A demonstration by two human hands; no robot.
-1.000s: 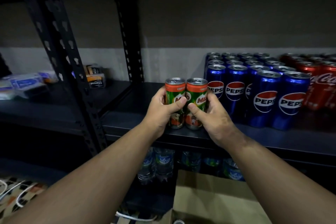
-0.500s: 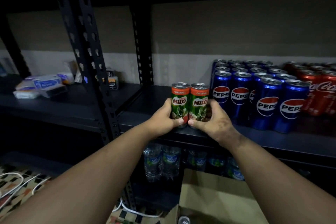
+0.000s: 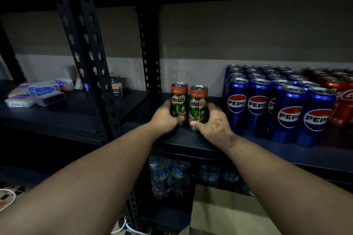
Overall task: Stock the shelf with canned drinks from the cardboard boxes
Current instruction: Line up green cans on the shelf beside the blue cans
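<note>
Two green Milo cans stand upright side by side on the black shelf, left of the Pepsi block. My left hand grips the left Milo can low on its body. The right Milo can is held the same way by my right hand, thumb across its base. Both cans' bottoms are at the shelf surface, partly hidden by my fingers. A cardboard box lies open below, at the bottom of the view.
Rows of blue Pepsi cans fill the shelf to the right, with red Coca-Cola cans beyond them. Black slotted uprights stand to the left. Packets lie on the left shelf. Water bottles stand on the lower shelf.
Both hands have pushed the two Milo cans farther back and down onto the shelf. My hands have slid lower on the cans, and the labels now face me.
</note>
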